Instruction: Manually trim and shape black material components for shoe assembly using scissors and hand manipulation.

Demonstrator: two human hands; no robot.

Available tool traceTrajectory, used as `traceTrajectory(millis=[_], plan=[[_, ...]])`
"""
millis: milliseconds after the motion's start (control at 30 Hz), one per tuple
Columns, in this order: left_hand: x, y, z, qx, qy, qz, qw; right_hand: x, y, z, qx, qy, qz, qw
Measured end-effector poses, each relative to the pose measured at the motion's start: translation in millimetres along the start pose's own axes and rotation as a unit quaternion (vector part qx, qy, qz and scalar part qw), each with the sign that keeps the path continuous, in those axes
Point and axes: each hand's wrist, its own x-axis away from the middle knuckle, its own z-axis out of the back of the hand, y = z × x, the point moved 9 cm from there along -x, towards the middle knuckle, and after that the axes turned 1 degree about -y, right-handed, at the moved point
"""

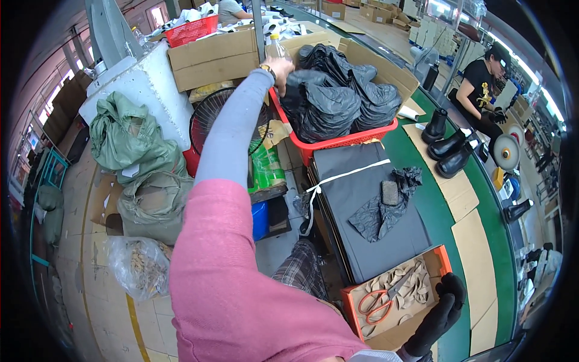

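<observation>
My left hand [280, 71], with a wristwatch and a grey arm sleeve, reaches to the near-left corner of a red basket [344, 142]. Its fingers bend down beside the dark plastic bags [332, 102] heaped in that basket. Just beyond the knuckles shows a clear bottle [276, 44] with a yellow cap; whether I grip it or a bag is hidden. At the lower right my right hand [446, 304], in a black glove, hovers by an orange-edged box [445, 260], fingers loosely bent and holding nothing. Scissors [375, 306] with orange handles lie on tan paper scraps inside the box.
A black sheet stack [338, 163] with a white strap bears a crumpled black bag [386, 208] and a grey block [390, 193]. Black boots [449, 148] stand on cardboard over a green belt [434, 211]. A co-worker [482, 90] works beyond. Sacks [154, 205] sit left.
</observation>
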Motion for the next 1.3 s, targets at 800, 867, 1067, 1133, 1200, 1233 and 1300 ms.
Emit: traceTrajectory(millis=[800, 867, 1067, 1133, 1200, 1233, 1300], plan=[[-53, 28, -86, 0.149, -0.129, -0.028, 0.98, 12, 16, 9, 0.052, 0.026, -0.064, 0.996], [-57, -33, -62, 0.161, 0.017, 0.105, 0.981, 16, 22, 19, 0.043, 0.017, -0.08, 0.996], [-1, 75, 82, 0.256, 0.017, -0.049, 0.965, 36, 30, 39, 0.027, 0.032, -0.098, 0.994], [19, 117, 77, 0.138, -0.054, -0.062, 0.987, 37, 27, 35, 0.026, 0.041, -0.096, 0.994], [31, 135, 69, 0.059, -0.076, -0.054, 0.994, 40, 22, 36, 0.028, 0.051, -0.094, 0.994], [29, 140, 65, 0.027, -0.075, -0.05, 0.996, 39, 19, 35, 0.031, 0.041, -0.082, 0.995], [31, 148, 68, 0.001, -0.05, -0.04, 0.998, 40, 13, 39, 0.036, 0.037, -0.072, 0.996]])
